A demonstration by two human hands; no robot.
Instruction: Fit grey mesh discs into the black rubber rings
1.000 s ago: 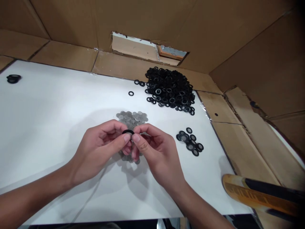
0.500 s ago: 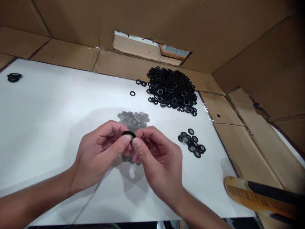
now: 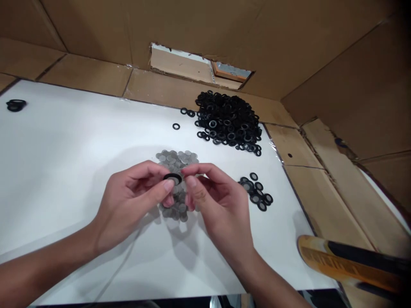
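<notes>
While the flat black ring (image 3: 171,175) around a round grey disc (image 3: 176,180) was pinched by the left hand (image 3: 128,194) over the heap of thin grey discs (image 3: 180,160), its right edge was closely faced by the right hand (image 3: 221,203), whose narrow grip could not be judged closed or parted.

The person's left hand (image 3: 128,194) is in a pinch, thumb (image 3: 156,193) to forefinger (image 3: 149,167), other fingers curled just beneath those tips! Facing it, the right hand (image 3: 224,207): thumb and forefinger slightly parted, tips just beside the left ones, the rest folded below. Left arm (image 3: 51,261) slants in from below and left of the fingertips, right arm (image 3: 269,273) from below and right, both wrists lower than the fingers!
</notes>
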